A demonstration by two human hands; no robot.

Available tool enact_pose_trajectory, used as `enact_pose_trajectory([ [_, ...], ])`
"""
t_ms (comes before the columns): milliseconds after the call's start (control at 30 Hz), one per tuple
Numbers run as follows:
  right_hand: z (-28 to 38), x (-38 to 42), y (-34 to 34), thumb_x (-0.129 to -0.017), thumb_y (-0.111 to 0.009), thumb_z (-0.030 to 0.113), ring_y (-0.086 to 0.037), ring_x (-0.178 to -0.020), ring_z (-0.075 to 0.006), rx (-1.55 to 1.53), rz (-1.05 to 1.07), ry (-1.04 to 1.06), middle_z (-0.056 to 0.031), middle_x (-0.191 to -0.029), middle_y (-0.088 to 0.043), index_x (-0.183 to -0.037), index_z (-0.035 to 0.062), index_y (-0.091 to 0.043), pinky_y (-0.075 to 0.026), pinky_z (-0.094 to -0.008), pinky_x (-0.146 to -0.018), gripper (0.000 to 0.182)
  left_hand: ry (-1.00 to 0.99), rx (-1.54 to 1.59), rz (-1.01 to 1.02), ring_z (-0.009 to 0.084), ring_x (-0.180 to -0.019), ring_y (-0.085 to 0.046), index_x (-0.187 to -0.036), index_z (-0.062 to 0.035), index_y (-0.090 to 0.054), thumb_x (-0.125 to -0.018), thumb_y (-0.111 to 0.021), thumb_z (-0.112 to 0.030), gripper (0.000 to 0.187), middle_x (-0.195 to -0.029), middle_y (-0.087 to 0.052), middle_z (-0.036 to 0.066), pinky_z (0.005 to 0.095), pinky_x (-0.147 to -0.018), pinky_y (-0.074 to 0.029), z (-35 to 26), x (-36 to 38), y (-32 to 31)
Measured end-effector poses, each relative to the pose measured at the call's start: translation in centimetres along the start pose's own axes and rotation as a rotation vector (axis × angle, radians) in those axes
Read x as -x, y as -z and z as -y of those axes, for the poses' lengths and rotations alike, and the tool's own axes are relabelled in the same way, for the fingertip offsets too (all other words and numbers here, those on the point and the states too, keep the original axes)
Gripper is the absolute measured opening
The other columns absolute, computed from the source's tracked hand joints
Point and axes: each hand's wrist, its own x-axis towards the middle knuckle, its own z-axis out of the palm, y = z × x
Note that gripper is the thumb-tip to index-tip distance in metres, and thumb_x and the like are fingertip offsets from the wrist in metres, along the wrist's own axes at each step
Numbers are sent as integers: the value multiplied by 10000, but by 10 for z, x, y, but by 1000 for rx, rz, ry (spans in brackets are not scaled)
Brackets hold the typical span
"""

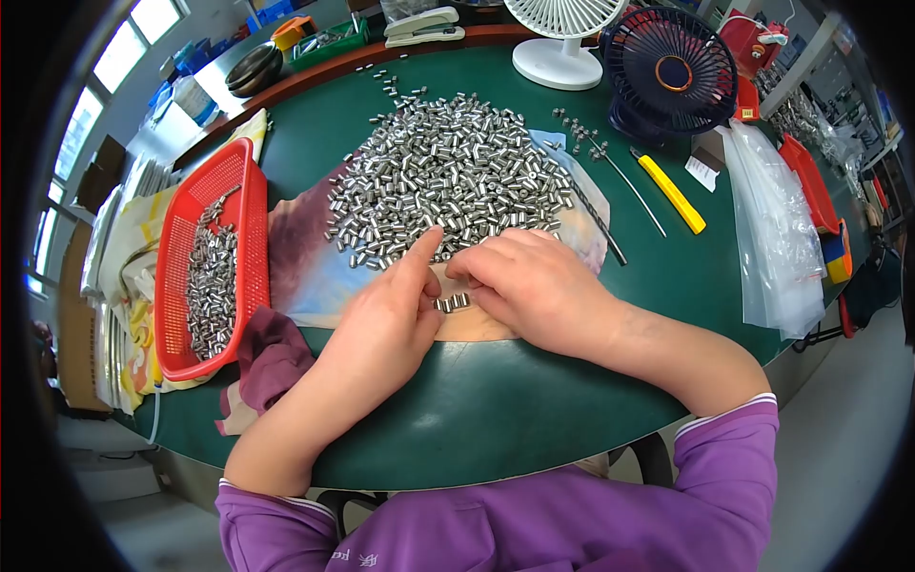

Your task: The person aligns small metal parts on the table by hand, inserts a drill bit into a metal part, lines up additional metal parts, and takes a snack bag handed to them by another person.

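Both hands are resting on the green desk (534,381). The left hand (386,319) is lying released, index finger extended and touching the near edge of the heap of metal pins (448,176). The right hand (538,286) is lying palm down, fingers curled loosely, gripping nothing visible. Between the two hands a short row of pins (453,303) is lying side by side, touching the right fingertips. The pins are showing as small, bright, silver cylinders. Beyond the hands the heap is spreading over a printed cloth (310,257). Left of the left hand a red basket (243,191) is holding more pins.
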Motion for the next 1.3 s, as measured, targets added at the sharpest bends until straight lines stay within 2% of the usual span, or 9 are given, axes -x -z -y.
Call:
enact_pose_trajectory([
  [67, 0, 1, 3, -808, -634, 71, -599, -872, -261, 9, -6, 3, -50, -892, -623, -1005, 93, -612, -467, -387, -774, 199, 5, 40, 0, 295, -830, -608, -1388, 31, -353, -787, -573, 67, 641, -919, -593, 147, 390, -762, -503, 2, -1, -3],
  [133, 0, 1, 6, -802, -628, 56, -601, -874, -270, 46, 32, -9, -60, -886, -629, -1009, 89, -615, -467, -402, -769, 209, -20, 67, -23, 167, -802, -589, -1431, -40, -345, -789, -592, 96, 701, -925, -572, 80, 293, -752, -510, 7, -2, -8],
  [467, 14, 5, 46, -768, -555, 40, -608, -874, -330, 95, 312, -29, -142, -863, -614, -925, 30, -595, -489, -436, -757, 162, -126, 93, -16, 181, -818, -605, -1452, -56, -314, -817, -579, 95, 705, -946, -577, 89, 295, -764, -515, -6, 3, -12],
  [533, 18, 9, 48, -767, -590, 29, -598, -876, -310, 96, 468, 21, -106, -888, -605, -957, 46, -645, -485, -418, -785, 199, -94, 66, 57, 286, -796, -632, -1417, 9, -313, -812, -577, 59, 662, -908, -603, 134, 379, -721, -518, -12, 6, -7],
  [667, 19, 9, 55, -764, -618, 64, -609, -909, -299, 29, 631, -48, -105, -902, -603, -945, 47, -663, -493, -406, -800, 187, -123, 42, 164, 288, -777, -641, -1408, 10, -326, -823, -585, 37, 640, -853, -622, 120, 384, -705, -520, -14, 9, -1],
  [767, 18, 3, 66, -774, -625, 81, -610, -912, -294, -44, 704, -110, -105, -913, -615, -941, 48, -670, -490, -406, -809, 175, -95, 86, 207, 208, -748, -626, -1438, -50, -325, -832, -593, 61, 672, -845, -619, 83, 310, -718, -513, -12, 9, 2],
  [900, 14, 1, 55, -786, -622, 83, -602, -909, -291, 100, 353, -107, -101, -911, -617, -908, 57, -670, -480, -405, -811, 134, -29, 134, 100, 176, -764, -601, -1435, -47, -327, -841, -585, 60, 656, -874, -596, 74, 289, -723, -501, -8, 3, -1],
  [1133, 1, 4, 34, -777, -616, 65, -565, -903, -284, 192, 261, -66, -86, -881, -584, -847, 66, -660, -471, -398, -793, 83, -80, 13, -107, 181, -791, -575, -1446, -48, -314, -823, -558, 84, 682, -947, -564, 89, 296, -738, -495, 1, 3, -8],
  [1300, 0, 3, 26, -767, -621, 61, -559, -893, -287, 120, 221, -43, -86, -875, -578, -859, 65, -666, -473, -398, -789, 103, -66, -21, -95, 187, -800, -580, -1446, -43, -314, -813, -557, 89, 690, -959, -564, 93, 300, -746, -497, 6, 3, -6],
])
